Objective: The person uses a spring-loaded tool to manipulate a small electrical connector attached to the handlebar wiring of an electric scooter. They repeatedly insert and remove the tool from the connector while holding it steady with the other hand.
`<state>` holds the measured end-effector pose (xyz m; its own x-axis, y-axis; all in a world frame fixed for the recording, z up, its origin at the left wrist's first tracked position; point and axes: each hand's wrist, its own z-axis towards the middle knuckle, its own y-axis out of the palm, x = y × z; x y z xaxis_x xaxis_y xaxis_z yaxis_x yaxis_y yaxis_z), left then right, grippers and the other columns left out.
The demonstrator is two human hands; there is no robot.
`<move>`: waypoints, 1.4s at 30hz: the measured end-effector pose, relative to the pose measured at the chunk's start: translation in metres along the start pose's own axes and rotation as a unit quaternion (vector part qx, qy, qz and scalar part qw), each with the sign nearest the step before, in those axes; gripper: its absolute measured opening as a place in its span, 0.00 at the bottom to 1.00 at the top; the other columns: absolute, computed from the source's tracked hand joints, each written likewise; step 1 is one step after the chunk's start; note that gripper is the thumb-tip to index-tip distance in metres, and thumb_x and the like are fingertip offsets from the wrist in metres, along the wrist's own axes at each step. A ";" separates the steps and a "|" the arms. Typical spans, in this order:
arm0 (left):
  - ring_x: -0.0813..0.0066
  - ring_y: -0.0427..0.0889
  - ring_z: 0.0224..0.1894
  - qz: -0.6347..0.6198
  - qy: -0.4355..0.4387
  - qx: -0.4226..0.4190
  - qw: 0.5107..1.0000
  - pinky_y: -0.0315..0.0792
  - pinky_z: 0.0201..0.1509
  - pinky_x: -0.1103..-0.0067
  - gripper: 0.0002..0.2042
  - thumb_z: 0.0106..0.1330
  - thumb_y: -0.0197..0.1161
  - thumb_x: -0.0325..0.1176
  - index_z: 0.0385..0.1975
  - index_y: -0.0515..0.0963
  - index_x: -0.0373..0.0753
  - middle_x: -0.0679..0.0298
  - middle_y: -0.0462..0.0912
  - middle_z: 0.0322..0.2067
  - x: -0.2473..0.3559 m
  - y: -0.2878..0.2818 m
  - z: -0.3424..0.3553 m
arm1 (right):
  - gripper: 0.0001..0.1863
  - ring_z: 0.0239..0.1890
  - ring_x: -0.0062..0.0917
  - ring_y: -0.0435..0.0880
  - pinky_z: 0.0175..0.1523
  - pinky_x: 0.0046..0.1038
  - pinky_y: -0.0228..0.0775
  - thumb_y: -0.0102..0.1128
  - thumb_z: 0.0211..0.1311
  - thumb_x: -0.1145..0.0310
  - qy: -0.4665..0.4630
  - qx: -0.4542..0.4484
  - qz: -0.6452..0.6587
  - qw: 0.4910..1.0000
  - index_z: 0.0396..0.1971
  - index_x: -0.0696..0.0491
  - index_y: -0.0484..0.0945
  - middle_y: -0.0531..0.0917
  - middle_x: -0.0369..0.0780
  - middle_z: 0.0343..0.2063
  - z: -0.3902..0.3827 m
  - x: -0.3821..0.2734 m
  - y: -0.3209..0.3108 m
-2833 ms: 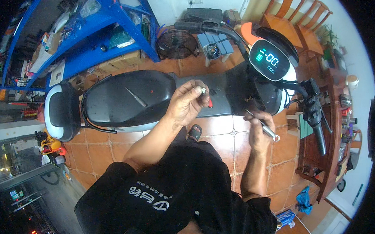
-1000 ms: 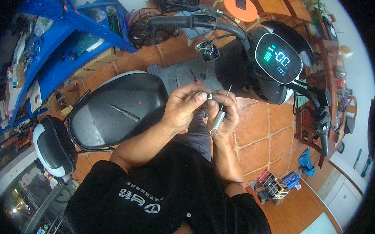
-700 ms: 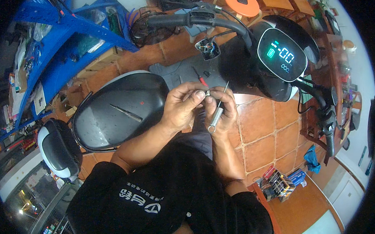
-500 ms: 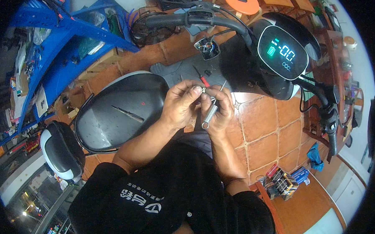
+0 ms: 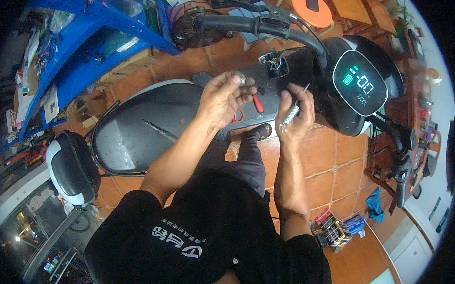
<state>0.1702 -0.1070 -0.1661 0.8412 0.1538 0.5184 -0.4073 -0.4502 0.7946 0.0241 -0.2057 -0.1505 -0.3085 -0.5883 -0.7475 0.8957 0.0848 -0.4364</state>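
Note:
My left hand (image 5: 224, 95) is raised above the scooter's floorboard (image 5: 271, 92), thumb and forefinger pinching a small silvery metal piece (image 5: 242, 80) whose exact kind is unclear. To its right, my right hand (image 5: 299, 112) is closed around a silver coil spring (image 5: 290, 116). A thin pointed metal tip sticks out past its fingers; whether it belongs to the spring is hidden. Between the hands, a red-handled tool (image 5: 258, 104) lies on the floorboard, beside a red loop (image 5: 238, 115). Beyond them hangs an opened housing (image 5: 275, 65) with exposed wires.
The scooter's black seat (image 5: 129, 122) carries a thin dark pen-like tool (image 5: 158, 130). Handlebars (image 5: 232, 24) and a lit display (image 5: 359, 83) stand ahead and right. A blue rack (image 5: 90, 37) is at left, an orange round stool (image 5: 312, 9) at back. Small boxes (image 5: 335, 233) sit lower right.
My hands were together and have moved apart, left hand up, right hand rightward with the spring. The red-handled tool and floorboard between them now show more fully. The whole view has shifted slightly.

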 end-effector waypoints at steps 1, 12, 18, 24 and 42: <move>0.63 0.81 0.44 -0.010 0.005 -0.006 1.000 0.76 0.47 0.70 0.08 0.65 0.60 0.35 0.39 0.75 0.39 0.55 0.80 0.42 0.000 0.001 0.006 | 0.12 0.33 0.35 0.80 0.40 0.31 0.72 0.64 0.48 0.79 0.004 -0.013 0.006 1.000 0.36 0.56 0.78 0.80 0.44 0.31 0.008 -0.003 0.003; 0.58 0.81 0.44 -0.119 0.003 -0.023 0.993 0.78 0.47 0.65 0.08 0.64 0.61 0.33 0.38 0.75 0.38 0.52 0.79 0.44 -0.012 0.021 0.041 | 0.17 0.35 0.36 0.75 0.42 0.34 0.68 0.71 0.42 0.71 -0.043 -0.077 -0.091 0.992 0.37 0.52 0.81 0.77 0.42 0.30 0.031 0.008 0.023; 0.64 0.81 0.43 -0.088 0.016 -0.035 0.995 0.78 0.48 0.68 0.08 0.63 0.62 0.31 0.38 0.76 0.35 0.53 0.81 0.41 -0.022 0.022 0.047 | 0.13 0.32 0.34 0.73 0.39 0.33 0.66 0.70 0.46 0.69 0.045 -0.036 -0.047 0.997 0.34 0.53 0.82 0.76 0.40 0.25 0.016 0.009 0.028; 0.62 0.80 0.47 0.024 0.030 -0.043 0.998 0.75 0.52 0.66 0.08 0.66 0.58 0.30 0.40 0.75 0.34 0.51 0.80 0.43 -0.012 0.026 0.050 | 0.14 0.35 0.22 0.77 0.41 0.25 0.71 0.63 0.58 0.68 0.185 -0.003 0.162 0.969 0.42 0.58 0.76 0.80 0.39 0.31 0.000 0.011 0.030; 0.64 0.81 0.47 0.097 -0.042 -0.042 0.994 0.78 0.50 0.71 0.07 0.65 0.59 0.31 0.37 0.76 0.34 0.50 0.80 0.42 0.025 0.056 0.050 | 0.12 0.37 0.28 0.82 0.43 0.27 0.75 0.55 0.64 0.71 0.194 -0.044 0.371 0.907 0.42 0.64 0.75 0.82 0.47 0.36 0.019 0.002 -0.017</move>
<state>0.1862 -0.1718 -0.1247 0.7696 -0.0045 0.6385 -0.5898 -0.3879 0.7082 0.0138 -0.2238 -0.1353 0.2636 -0.0177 -0.9645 0.8793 0.4155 0.2327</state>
